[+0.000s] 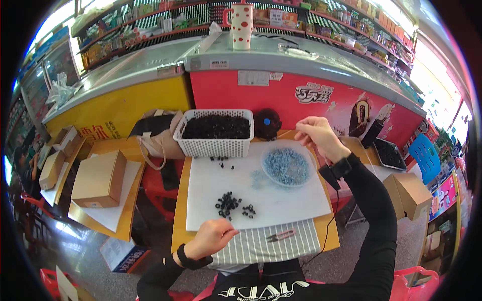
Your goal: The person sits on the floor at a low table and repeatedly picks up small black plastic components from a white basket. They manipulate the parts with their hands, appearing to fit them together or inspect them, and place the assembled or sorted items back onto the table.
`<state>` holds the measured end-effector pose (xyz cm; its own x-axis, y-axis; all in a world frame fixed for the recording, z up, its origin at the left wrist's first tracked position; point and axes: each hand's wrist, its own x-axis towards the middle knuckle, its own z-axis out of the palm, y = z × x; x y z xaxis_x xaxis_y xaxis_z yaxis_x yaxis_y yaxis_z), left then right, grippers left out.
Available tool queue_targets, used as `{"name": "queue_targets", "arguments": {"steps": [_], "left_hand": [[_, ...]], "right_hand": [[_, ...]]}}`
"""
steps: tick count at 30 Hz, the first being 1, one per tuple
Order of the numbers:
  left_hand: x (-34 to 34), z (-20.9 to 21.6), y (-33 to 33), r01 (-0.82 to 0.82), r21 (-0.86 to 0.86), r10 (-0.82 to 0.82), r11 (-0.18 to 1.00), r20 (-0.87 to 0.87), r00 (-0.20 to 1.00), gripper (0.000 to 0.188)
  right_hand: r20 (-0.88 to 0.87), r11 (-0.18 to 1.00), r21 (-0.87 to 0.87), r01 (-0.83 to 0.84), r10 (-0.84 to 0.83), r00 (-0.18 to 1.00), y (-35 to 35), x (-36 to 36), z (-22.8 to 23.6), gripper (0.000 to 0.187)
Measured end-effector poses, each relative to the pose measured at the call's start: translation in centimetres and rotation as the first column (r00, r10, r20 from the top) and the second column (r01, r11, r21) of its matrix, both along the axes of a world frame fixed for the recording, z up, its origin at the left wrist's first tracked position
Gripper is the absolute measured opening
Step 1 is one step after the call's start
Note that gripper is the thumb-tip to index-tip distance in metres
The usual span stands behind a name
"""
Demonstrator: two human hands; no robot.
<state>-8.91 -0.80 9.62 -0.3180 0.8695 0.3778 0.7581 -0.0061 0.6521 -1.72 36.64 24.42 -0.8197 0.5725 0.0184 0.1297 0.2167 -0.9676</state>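
My left hand (213, 237) is closed near the front edge of a white board (281, 208), fingertips pressed together; whatever it may hold is too small to make out. Just beyond it lies a loose pile of small black ring-like parts (228, 203), with a smaller cluster beside it. My right hand (322, 139) is raised at the far right of the board, its fingers pinched over the rim of a round, shallow dish. I cannot make out anything in that pinch. Small light-blue pieces (285, 165) fill the dish, and some are scattered to its left.
A white perforated basket (213, 146) of black parts stands at the board's back edge, beside a dark round object (267, 124). Pink-handled thread snips (282, 235) lie on a striped cloth (301, 244) in front. Cardboard boxes (99, 179) sit on the left table; pink freezers (216, 93) stand behind.
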Motion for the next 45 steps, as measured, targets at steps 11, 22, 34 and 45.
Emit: {"name": "queue_targets", "arguments": {"steps": [11, 22, 34, 45], "left_hand": [[4.7, 0.9, -1.8, 0.033, 0.050, -0.041, 0.998, 0.169, 0.985, 0.009], [8.9, -2.3, -2.4, -0.011, -0.089, 0.069, 0.996, 0.688, 0.723, 0.014], [8.1, -5.0, -1.6, -0.084, -0.105, 0.134, 0.991, 0.818, 0.559, 0.016], [7.2, -6.0, -1.9, -0.131, -0.133, 0.182, 0.982, 0.837, 0.516, 0.015]], "right_hand": [[0.327, 0.907, 0.090, -0.412, 0.364, 0.872, -7.6, 7.4, -4.6, 0.019], [0.421, 0.660, 0.536, -0.527, 0.332, 0.844, -12.8, 2.8, -17.8, 0.023], [0.229, 0.634, 0.682, -0.365, 0.289, 0.930, -15.1, 3.0, -19.8, 0.018], [0.276, 0.558, 0.693, -0.456, 0.380, 0.883, -16.6, 1.0, -19.9, 0.012]]}}
